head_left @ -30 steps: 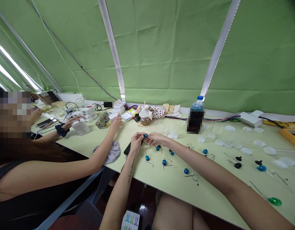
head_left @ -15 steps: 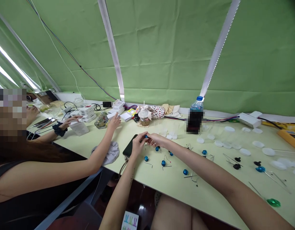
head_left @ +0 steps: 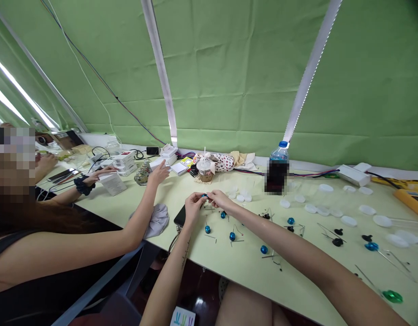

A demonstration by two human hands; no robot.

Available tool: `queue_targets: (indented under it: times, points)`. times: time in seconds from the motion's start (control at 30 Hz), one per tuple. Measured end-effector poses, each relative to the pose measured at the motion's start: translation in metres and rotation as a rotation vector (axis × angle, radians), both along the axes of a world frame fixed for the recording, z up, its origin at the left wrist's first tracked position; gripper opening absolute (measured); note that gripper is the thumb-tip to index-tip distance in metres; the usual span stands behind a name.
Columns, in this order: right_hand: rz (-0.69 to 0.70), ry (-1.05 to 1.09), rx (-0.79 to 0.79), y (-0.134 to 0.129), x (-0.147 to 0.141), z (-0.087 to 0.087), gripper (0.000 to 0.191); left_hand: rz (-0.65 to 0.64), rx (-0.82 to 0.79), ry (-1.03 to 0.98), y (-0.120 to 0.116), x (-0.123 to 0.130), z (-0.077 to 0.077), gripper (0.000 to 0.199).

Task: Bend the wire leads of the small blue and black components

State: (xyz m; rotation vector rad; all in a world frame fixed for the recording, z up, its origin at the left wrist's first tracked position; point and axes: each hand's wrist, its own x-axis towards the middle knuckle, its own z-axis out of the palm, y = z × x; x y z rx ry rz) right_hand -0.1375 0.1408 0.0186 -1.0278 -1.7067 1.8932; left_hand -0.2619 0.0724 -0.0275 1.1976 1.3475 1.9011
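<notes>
My left hand [head_left: 194, 206] and my right hand [head_left: 220, 198] meet above the pale green table [head_left: 249, 246], pinching a small blue bead [head_left: 204, 196] between their fingertips. A thin wire may run from it, too fine to tell. Just below my left hand lies a black phone [head_left: 180, 216], partly hidden by it. Nearest my right hand, a blue ball on a wire [head_left: 223, 215] rests on the table, and similar blue balls [head_left: 232, 236] lie scattered to the right.
A co-worker's arm [head_left: 144, 217] reaches across the table's left part, near a grey cloth [head_left: 157, 221] and white boxes [head_left: 112, 183]. White discs [head_left: 348, 221], black pieces, a green disc [head_left: 392, 296], a bottle [head_left: 279, 156] and a plastic cup [head_left: 205, 170] stand around.
My hands have stayed together on the blue bead, shifting slightly up the picture. The view has tilted a little, and the co-worker's hand has moved back from the bottom of the stacked boxes.
</notes>
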Motion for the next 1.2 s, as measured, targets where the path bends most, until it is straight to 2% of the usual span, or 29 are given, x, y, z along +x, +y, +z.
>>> queue_targets:
  times: [0.03, 0.07, 0.13, 0.23, 0.3, 0.43, 0.57, 0.63, 0.7, 0.8, 0.87, 0.93, 0.97, 1.07, 1.2]
  points:
    - [-0.027, 0.013, 0.04, 0.0, 0.001, 0.0, 0.013, 0.002, 0.001, -0.018, 0.0, 0.0, -0.001, 0.019]
    - [-0.046, 0.02, 0.069, 0.0, 0.002, 0.0, 0.016, 0.005, 0.004, -0.034, 0.0, -0.001, -0.001, 0.019]
    - [-0.047, 0.004, 0.083, 0.003, 0.003, 0.001, 0.025, 0.011, 0.009, -0.061, -0.001, -0.001, -0.001, 0.018]
    - [0.03, -0.083, 0.026, 0.007, 0.004, 0.004, 0.049, 0.009, 0.002, -0.079, -0.002, 0.0, 0.001, 0.018]
    - [0.074, -0.123, -0.005, 0.009, 0.004, 0.005, 0.057, 0.003, -0.004, -0.083, -0.003, 0.001, 0.002, 0.018]
    - [0.086, -0.111, -0.009, 0.007, 0.007, 0.005, 0.044, -0.013, -0.014, -0.091, -0.003, 0.001, 0.004, 0.016]
    - [0.13, -0.142, -0.038, 0.006, 0.011, 0.007, 0.055, -0.03, -0.02, -0.098, -0.004, 0.001, 0.003, 0.017]
    - [0.132, -0.121, -0.021, 0.005, 0.013, 0.007, 0.043, -0.031, -0.02, -0.104, -0.004, 0.001, 0.002, 0.017]
    - [0.096, -0.074, 0.02, 0.005, 0.014, 0.006, 0.019, -0.02, -0.014, -0.114, -0.003, 0.0, 0.0, 0.016]
    - [0.047, -0.049, 0.043, 0.006, 0.014, 0.006, 0.027, -0.002, -0.001, -0.123, -0.002, -0.001, 0.0, 0.015]
    - [0.068, -0.074, 0.003, 0.006, 0.013, 0.006, 0.029, -0.001, 0.002, -0.123, -0.002, -0.001, 0.0, 0.016]
    - [0.105, -0.089, -0.037, 0.005, 0.012, 0.007, 0.04, 0.0, 0.004, -0.124, -0.002, 0.0, 0.0, 0.016]
    - [0.116, -0.082, -0.045, 0.004, 0.011, 0.007, 0.039, 0.002, 0.005, -0.126, -0.002, 0.0, 0.0, 0.016]
    - [0.092, -0.023, -0.027, 0.003, 0.012, 0.007, 0.02, 0.013, 0.012, -0.141, -0.002, 0.0, 0.001, 0.016]
    - [0.062, -0.026, -0.057, 0.006, 0.012, 0.007, 0.033, 0.024, 0.015, -0.156, -0.002, -0.001, 0.0, 0.018]
